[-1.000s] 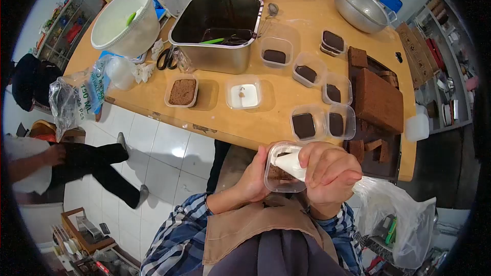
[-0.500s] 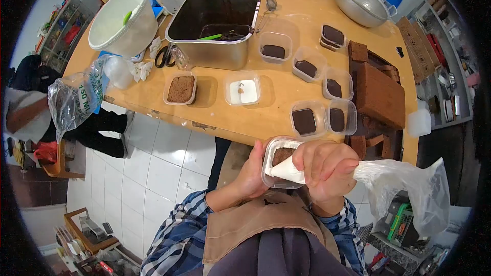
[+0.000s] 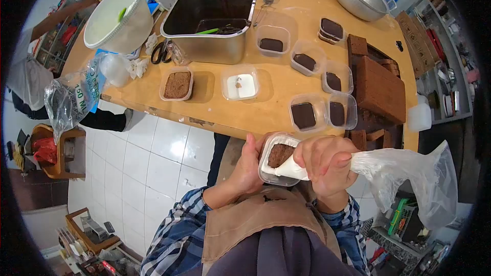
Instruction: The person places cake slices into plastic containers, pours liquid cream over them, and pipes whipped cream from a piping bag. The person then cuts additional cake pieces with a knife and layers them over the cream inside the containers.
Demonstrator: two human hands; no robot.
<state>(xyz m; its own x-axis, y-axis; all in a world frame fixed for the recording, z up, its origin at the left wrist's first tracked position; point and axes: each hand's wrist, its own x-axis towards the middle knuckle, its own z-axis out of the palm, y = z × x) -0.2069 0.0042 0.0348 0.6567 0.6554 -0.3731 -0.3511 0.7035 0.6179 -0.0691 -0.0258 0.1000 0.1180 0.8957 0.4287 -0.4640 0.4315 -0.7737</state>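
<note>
My left hand [image 3: 247,166] is closed around the left side of a clear plastic cup [image 3: 266,176], held tilted over the table's front edge. Inside the cup lies a piece of brown cake [image 3: 281,154], with white cream along its left and lower sides. My right hand [image 3: 326,166] squeezes a piping bag [image 3: 292,169] of white cream, its tip at the cup's lower part. The bag's loose clear end [image 3: 409,166] hangs out to the right. Part of the cup's right side is hidden behind the right hand.
Several cups with dark filling, such as this cup [image 3: 304,115], stand before a tray of brown cake [image 3: 381,89]. Farther left are a cup with cake [image 3: 177,85], a cup with white cream [image 3: 240,86], a deep metal pan [image 3: 209,51] and a white tub [image 3: 115,25]. Another person [image 3: 30,79] stands at left.
Cream now runs farther along the cup's lower side as the bag tip has shifted slightly. The cup has tilted a little. At left, the other person's arm has moved up behind the white tub.
</note>
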